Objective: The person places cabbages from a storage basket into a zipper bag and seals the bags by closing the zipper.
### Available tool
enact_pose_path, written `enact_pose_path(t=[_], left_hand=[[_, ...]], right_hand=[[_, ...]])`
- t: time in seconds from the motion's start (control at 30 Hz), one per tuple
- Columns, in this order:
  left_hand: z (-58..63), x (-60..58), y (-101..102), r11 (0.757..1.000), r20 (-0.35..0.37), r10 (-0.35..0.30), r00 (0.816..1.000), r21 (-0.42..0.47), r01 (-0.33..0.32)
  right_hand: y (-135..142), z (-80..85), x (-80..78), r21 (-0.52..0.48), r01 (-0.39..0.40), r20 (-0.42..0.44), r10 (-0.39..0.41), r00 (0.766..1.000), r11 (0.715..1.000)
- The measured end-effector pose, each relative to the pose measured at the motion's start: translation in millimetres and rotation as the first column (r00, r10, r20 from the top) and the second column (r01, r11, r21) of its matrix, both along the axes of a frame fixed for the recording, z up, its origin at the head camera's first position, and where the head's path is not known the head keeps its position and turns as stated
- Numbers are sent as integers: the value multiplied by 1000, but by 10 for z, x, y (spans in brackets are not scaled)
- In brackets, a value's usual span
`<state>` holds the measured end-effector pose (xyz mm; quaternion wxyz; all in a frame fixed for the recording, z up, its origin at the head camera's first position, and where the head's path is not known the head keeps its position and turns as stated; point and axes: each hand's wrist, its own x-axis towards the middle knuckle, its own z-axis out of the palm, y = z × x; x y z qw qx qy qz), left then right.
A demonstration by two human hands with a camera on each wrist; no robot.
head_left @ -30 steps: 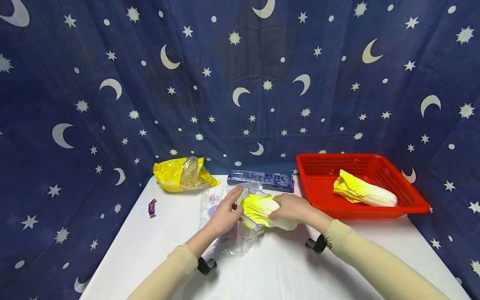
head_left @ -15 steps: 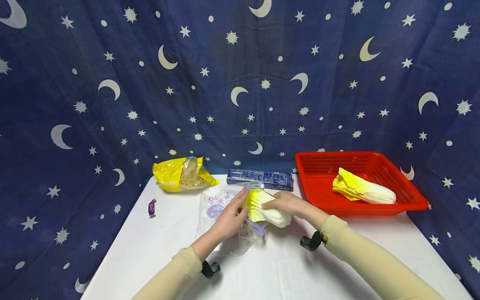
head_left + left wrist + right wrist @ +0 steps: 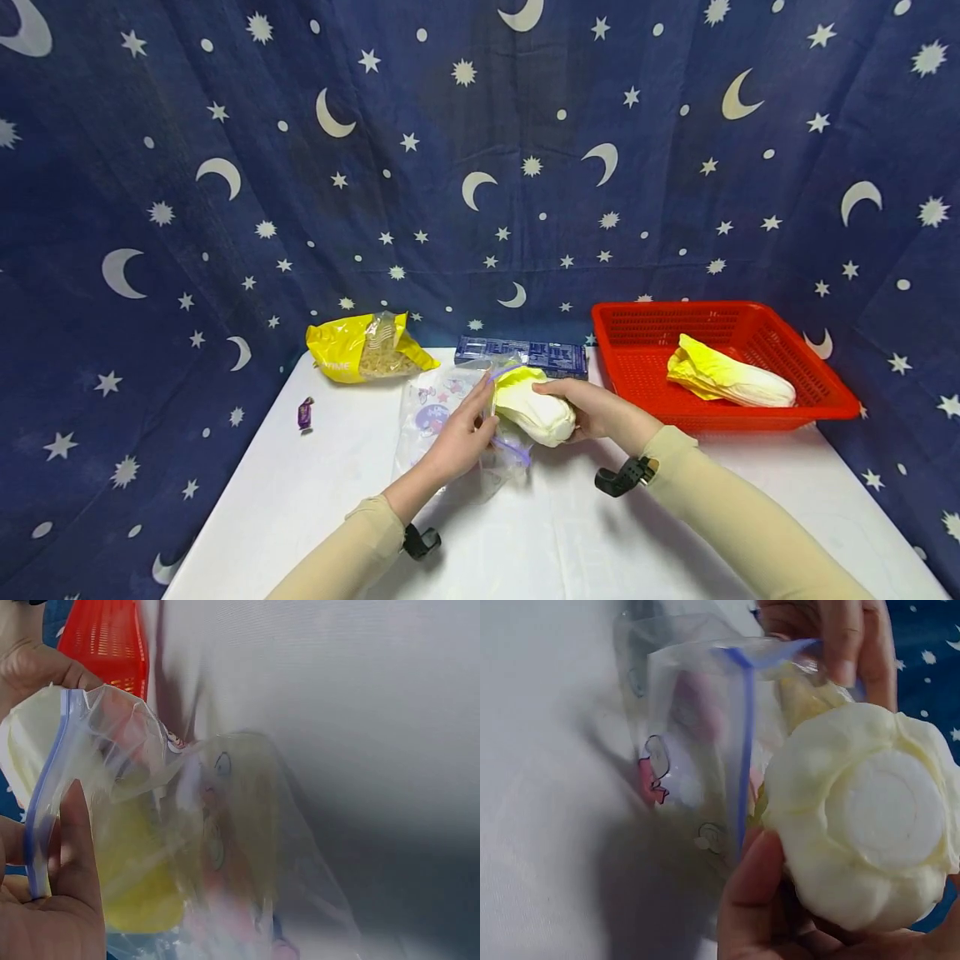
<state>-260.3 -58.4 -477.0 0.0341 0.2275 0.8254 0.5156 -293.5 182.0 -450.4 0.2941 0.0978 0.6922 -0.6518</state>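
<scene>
My right hand [image 3: 596, 406] grips a yellow and white napa cabbage [image 3: 536, 414] by its pale base, fingers beneath it. The cabbage's leafy end is inside the mouth of a clear zip bag [image 3: 429, 446], printed with cartoon figures and edged in purple. At that mouth, my left hand [image 3: 457, 437] holds the purple zip edge [image 3: 51, 776] between thumb and fingers. Yellow leaves [image 3: 142, 877] show through the plastic in the left wrist view. The round white stem end [image 3: 892, 808] faces the right wrist camera, outside the bag.
A red plastic basket [image 3: 633, 408] at the right holds a second napa cabbage [image 3: 738, 382]. Behind the bag lies a flat blue box [image 3: 558, 358]. A yellow packet [image 3: 341, 346] is at the back left, with a small purple-wrapped candy [image 3: 304, 414] nearer the left edge.
The cabbage has moved leftward, leaf end first, into the bag's mouth, and its base has turned toward the camera. My right hand has shifted lower around it; the left stays at the bag's edge.
</scene>
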Motion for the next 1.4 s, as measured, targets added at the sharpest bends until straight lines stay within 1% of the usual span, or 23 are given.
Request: enact_pose_path(t=[0.03, 0.13, 0.2, 0.27, 0.37, 0.5, 0.57, 0.67, 0.77, 0.9, 1.0, 1.1, 1.17, 1.23, 1.4], left_hand=[[-4, 5, 2, 1000, 5, -5, 1000, 0, 5], [-8, 17, 16, 1000, 6, -16, 1000, 8, 16], [-3, 27, 27, 1000, -1, -24, 1000, 17, 24], [3, 36, 38, 999, 4, -31, 1000, 19, 31], [3, 47, 49, 999, 13, -39, 999, 13, 39], [-6, 56, 52, 1000, 28, -22, 999, -13, 23], [-9, 64, 55, 1000, 45, -16, 999, -5, 16], [-9, 73, 67, 1000, 60, -11, 998, 21, 10], [-6, 73, 77, 999, 54, -5, 999, 35, 3], [23, 71, 57, 998, 6, 23, 1000, -56, -23], [71, 81, 37, 991, -31, 35, 999, -132, -39], [106, 91, 25, 988, -63, 31, 997, -152, -41], [116, 98, 21, 989, -75, 27, 997, -142, -38], [115, 102, 20, 993, -71, 27, 997, -112, -34], [99, 101, 33, 999, 14, 34, 999, -3, -34]], right_hand=[[7, -10, -9, -41, 2, 21, -1, 1000, 999], [26, -35, -31, -140, -22, 72, 32, 997, 990], [37, -47, -40, -184, -42, 99, 61, 993, 982], [48, -55, -48, -218, -46, 126, 74, 989, 975], [61, -63, -61, -281, -27, 156, 73, 985, 959], [36, -72, -80, -376, 40, 175, 29, 984, 926], [-6, -86, -83, -407, 70, 175, 3, 985, 911], [-79, -115, -74, -406, 122, 184, -50, 982, 906], [-124, -143, -62, -393, 144, 182, -76, 980, 908], [-133, -166, -59, -398, 130, 182, -60, 981, 908], [-125, -169, -55, -399, 115, 178, -46, 983, 910], [-121, -160, -42, -390, 115, 177, -48, 983, 914], [-124, -157, -30, -383, 116, 175, -51, 983, 916], [-130, -156, -17, -376, 108, 163, -49, 985, 921], [-152, -189, -3, -316, 45, 70, -24, 997, 948]])
